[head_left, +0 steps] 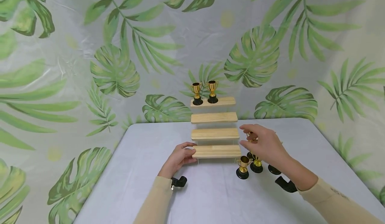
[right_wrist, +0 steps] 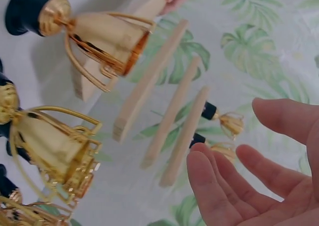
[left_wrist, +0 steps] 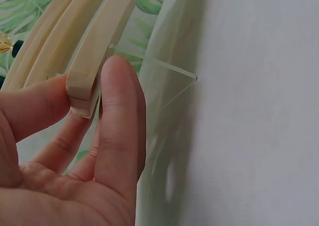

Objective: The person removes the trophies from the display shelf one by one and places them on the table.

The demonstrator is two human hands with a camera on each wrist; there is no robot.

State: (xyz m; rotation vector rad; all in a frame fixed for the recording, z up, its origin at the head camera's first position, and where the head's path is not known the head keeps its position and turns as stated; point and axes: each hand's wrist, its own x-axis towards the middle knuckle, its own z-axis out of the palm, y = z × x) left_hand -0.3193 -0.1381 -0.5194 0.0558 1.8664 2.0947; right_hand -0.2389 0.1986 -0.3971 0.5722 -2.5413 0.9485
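A four-tier display stand has pale wooden boards on thin clear supports. My left hand [head_left: 179, 158] pinches the left end of its lowest board [head_left: 217, 152], thumb on one face and fingers on the other, as the left wrist view shows. Two small gold trophy cups, one at the left end [head_left: 197, 89] and one nearer the middle [head_left: 212, 88], stand upright on the top board [head_left: 225, 101]. My right hand [head_left: 266, 144] hovers right of the stand with fingers parted and nothing between them. Below it several gold trophy cups [right_wrist: 107, 39] with black bases stand on the table, partly hidden by the hand.
A white cloth covers the table [head_left: 144, 170]. Behind it hangs a pale backdrop [head_left: 186, 43] printed with green leaves. The two middle boards [head_left: 214, 118] of the stand hold no cups. Each wrist wears a black strap with a camera mount [head_left: 179, 181].
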